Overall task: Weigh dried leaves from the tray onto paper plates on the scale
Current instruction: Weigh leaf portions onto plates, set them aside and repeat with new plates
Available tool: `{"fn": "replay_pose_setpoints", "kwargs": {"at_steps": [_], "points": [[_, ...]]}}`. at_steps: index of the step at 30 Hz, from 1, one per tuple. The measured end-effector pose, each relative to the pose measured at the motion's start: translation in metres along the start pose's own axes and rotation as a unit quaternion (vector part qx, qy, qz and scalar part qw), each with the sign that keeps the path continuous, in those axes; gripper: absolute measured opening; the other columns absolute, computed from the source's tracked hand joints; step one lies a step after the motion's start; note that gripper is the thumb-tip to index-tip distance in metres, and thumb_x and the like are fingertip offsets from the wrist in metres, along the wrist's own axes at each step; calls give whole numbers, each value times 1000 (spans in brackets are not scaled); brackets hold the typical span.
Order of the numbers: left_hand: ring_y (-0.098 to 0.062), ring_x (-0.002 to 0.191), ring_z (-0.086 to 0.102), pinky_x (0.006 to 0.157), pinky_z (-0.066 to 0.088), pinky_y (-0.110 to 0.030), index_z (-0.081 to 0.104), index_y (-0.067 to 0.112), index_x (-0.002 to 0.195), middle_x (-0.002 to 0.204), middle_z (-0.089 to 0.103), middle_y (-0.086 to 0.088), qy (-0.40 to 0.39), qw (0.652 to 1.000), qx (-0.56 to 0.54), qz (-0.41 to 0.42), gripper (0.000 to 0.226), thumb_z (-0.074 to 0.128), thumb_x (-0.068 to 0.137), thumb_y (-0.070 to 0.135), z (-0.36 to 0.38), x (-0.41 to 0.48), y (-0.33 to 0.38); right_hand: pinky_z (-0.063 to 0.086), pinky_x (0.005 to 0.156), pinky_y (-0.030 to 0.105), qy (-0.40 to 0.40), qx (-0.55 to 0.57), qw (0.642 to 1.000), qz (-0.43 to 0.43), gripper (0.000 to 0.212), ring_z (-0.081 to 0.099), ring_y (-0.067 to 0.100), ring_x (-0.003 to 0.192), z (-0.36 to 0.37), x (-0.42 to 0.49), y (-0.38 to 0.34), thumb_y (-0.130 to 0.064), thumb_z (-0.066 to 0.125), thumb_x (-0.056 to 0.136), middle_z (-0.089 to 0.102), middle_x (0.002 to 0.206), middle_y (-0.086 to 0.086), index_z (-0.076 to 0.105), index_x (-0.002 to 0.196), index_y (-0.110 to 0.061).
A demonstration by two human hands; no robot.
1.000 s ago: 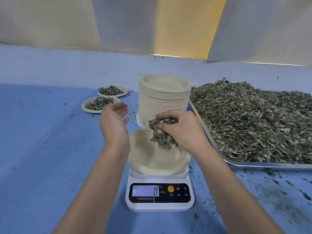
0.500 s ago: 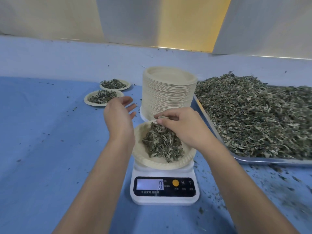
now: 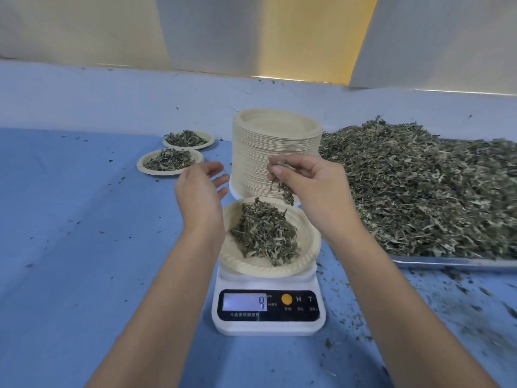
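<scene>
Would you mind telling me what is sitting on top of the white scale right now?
A paper plate rests on the scale, holding a heap of dried leaves. The plate covers the scale's top, so that surface cannot be seen.

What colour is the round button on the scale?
Yellow-orange; the button shows best in the head view.

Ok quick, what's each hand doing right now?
Left hand: open, holding nothing, beside the paper plate.
Right hand: pinching some dried leaves above that plate.
</scene>
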State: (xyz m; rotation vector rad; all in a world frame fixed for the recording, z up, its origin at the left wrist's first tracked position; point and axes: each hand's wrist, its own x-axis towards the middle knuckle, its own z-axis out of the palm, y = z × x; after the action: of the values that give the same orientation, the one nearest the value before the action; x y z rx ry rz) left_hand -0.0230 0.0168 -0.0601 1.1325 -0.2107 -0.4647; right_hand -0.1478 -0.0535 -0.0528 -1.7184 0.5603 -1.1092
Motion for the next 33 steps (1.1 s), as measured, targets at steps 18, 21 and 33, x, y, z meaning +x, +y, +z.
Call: {"fn": "replay_pose_setpoints", "kwargs": {"at_steps": [18,21,33], "points": [[-12,77,67,66,51,-19,63,11,89,94,68,0,-6,1000,19,-2,26,37,91,9,-1,-1,-1,55,86,30,-46,-36,998,7,13,69,19,84,3,-1,2,-9,67,87,74,82,5,72,87,-20],[-12,79,67,66,51,-19,63,13,87,95,68,0,-4,1000,25,-2,28,36,91,9,-1,-1,-1,53,89,32,-67,-90,994,10,7,67,8,85,3,-2,3,-16,69,85,73,83,-8,75,85,-19],[-11,73,67,65,50,-19,64,12,87,89,67,3,-2,1000,25,-4,25,39,89,8,-3,-1,0,44,78,5,-158,-83,983,38,15,63,-10,89,-5,-3,2,-20,68,87,73,95,-17,74,99,-27]]}}
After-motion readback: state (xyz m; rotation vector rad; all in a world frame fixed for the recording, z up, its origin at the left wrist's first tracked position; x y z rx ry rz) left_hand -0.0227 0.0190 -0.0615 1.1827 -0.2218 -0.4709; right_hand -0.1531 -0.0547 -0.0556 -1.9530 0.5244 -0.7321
